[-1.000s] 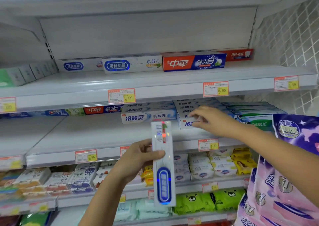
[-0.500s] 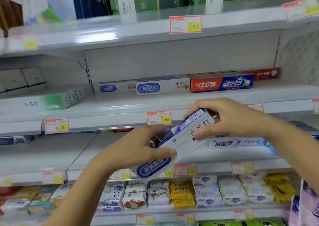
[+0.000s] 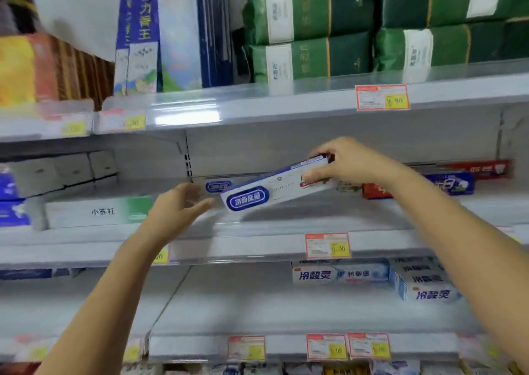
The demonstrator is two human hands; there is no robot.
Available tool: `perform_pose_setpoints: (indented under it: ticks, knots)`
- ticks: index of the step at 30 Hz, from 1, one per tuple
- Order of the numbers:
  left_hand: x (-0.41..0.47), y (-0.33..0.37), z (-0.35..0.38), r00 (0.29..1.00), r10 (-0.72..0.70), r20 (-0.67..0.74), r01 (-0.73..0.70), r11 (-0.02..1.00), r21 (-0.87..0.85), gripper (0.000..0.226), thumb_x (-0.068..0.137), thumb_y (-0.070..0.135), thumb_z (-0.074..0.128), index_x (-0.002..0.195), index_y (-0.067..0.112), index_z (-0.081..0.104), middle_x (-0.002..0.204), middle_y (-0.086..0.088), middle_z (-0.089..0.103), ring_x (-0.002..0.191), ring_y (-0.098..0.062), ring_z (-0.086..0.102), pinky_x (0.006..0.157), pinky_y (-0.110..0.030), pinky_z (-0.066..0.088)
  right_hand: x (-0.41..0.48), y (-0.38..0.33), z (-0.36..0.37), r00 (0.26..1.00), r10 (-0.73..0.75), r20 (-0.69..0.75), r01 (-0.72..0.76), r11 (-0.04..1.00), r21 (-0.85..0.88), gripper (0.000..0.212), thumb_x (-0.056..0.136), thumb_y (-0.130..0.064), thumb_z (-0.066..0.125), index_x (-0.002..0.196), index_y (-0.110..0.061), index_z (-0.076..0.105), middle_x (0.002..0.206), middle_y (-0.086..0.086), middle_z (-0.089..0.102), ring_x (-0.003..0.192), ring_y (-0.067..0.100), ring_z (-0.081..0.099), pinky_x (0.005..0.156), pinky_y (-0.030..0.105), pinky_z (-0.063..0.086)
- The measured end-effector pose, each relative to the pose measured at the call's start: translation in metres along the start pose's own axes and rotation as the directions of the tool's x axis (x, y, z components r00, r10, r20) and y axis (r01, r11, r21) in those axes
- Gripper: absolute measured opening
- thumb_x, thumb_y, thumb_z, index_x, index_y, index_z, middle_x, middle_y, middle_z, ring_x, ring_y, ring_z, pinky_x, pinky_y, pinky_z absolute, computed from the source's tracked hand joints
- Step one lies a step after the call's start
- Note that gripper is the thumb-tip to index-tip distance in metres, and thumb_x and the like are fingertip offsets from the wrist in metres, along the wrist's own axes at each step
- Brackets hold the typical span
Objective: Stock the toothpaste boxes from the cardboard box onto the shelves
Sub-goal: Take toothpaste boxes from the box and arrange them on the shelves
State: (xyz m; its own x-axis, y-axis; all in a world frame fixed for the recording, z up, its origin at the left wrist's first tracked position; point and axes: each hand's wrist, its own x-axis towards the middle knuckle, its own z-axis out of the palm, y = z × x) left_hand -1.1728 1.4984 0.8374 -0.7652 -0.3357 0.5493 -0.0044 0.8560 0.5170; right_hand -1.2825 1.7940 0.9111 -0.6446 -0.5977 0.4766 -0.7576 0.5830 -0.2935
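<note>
Currently, head view: white toothpaste box (image 3: 266,190), tilted above the shelf (image 3: 257,247), its right end gripped by the right hand (image 3: 347,160). Left hand (image 3: 177,205): fingers relaxed, holding nothing, above that shelf, just beside the box's left end.

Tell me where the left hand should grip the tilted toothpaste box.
Grip the toothpaste box at its free lower-left end, by the blue oval logo, from the left. It is long, slim and tilted; the right hand holds its right end, and the open left hand hovers beside the free one.
</note>
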Motion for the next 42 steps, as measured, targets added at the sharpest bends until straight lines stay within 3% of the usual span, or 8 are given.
perform_pose_setpoints:
  ticks: [4,8,17,22,28,33,37,42]
  knots:
    - [0.017,-0.030,0.006,0.994,-0.043,0.104,0.023,0.982,0.189,0.024,0.090,0.029,0.061,0.098,0.009,0.070,0.097,-0.010,0.072,0.082,-0.022,0.062,0.067,-0.026,0.040,0.056,-0.005,0.027,0.999,0.044,0.024,-0.039,0.982,-0.186,0.044,0.078,-0.050,0.068,0.103,-0.013,0.068,0.097,0.008,0.068,0.086,0.024,0.060,0.073,0.032,0.047]
    - [0.024,-0.031,0.009,0.984,0.008,0.180,-0.040,0.983,0.178,0.022,0.092,0.030,0.059,0.102,0.014,0.070,0.094,-0.002,0.068,0.082,-0.015,0.059,0.073,-0.023,0.040,0.073,0.008,0.031,0.987,0.117,0.111,-0.101,0.985,-0.140,0.042,0.081,-0.048,0.068,0.108,-0.016,0.066,0.102,0.003,0.068,0.090,0.021,0.061,0.074,0.030,0.046]
    - [0.048,0.012,0.031,0.837,-0.010,0.547,-0.140,0.962,0.232,0.056,0.089,0.050,0.056,0.136,0.021,0.048,0.131,0.002,0.058,0.110,-0.015,0.056,0.095,-0.027,0.040,0.044,0.086,0.017,0.938,0.287,0.194,-0.281,0.958,-0.058,0.037,0.084,-0.041,0.067,0.113,-0.018,0.061,0.106,-0.002,0.065,0.087,0.018,0.065,0.081,0.030,0.049]
    - [0.064,0.043,0.054,0.749,-0.021,0.662,-0.172,0.959,0.225,0.075,0.088,0.053,0.056,0.150,0.026,0.024,0.144,0.004,0.047,0.128,-0.020,0.048,0.104,-0.028,0.034,0.033,0.107,0.025,0.922,0.329,0.203,-0.341,0.940,0.024,0.039,0.084,-0.029,0.071,0.118,-0.013,0.060,0.094,-0.009,0.062,0.073,0.010,0.064,0.059,0.016,0.049]
    - [0.073,0.041,0.071,0.758,0.026,0.652,-0.242,0.939,0.245,0.063,0.089,0.054,0.054,0.143,0.025,0.038,0.140,0.003,0.049,0.129,-0.020,0.046,0.110,-0.035,0.033,0.031,0.108,0.025,0.931,0.319,0.179,-0.327,0.945,0.017,0.037,0.083,-0.030,0.072,0.115,-0.016,0.059,0.092,-0.009,0.059,0.072,0.012,0.064,0.057,0.018,0.047]
    - [0.079,0.019,0.055,0.735,0.051,0.676,-0.285,0.928,0.240,0.024,0.094,0.046,0.049,0.098,0.023,0.050,0.104,0.005,0.048,0.093,-0.016,0.046,0.073,-0.021,0.034,0.040,0.082,0.025,0.944,0.269,0.193,-0.271,0.962,-0.016,0.037,0.083,-0.038,0.070,0.114,-0.021,0.059,0.106,-0.003,0.062,0.080,0.016,0.063,0.068,0.024,0.050]
    - [0.085,-0.011,0.026,0.804,-0.099,0.586,-0.218,0.868,0.446,0.031,0.098,0.031,0.045,0.121,0.017,0.061,0.125,0.000,0.059,0.112,-0.019,0.054,0.097,-0.029,0.039,0.070,0.042,0.036,0.967,0.179,0.182,-0.174,0.984,-0.041,0.035,0.083,-0.040,0.070,0.107,-0.015,0.062,0.098,0.002,0.067,0.077,0.019,0.066,0.070,0.027,0.049]
    - [0.085,-0.056,0.014,0.866,-0.140,0.480,-0.113,0.880,0.461,0.022,0.095,0.022,0.047,0.094,0.012,0.067,0.099,-0.006,0.068,0.093,-0.022,0.060,0.082,-0.026,0.041,0.130,-0.010,0.079,0.979,0.075,0.189,-0.066,0.996,-0.052,0.027,0.084,-0.034,0.069,0.095,-0.009,0.065,0.086,0.003,0.069,0.062,0.019,0.066,0.056,0.021,0.048]
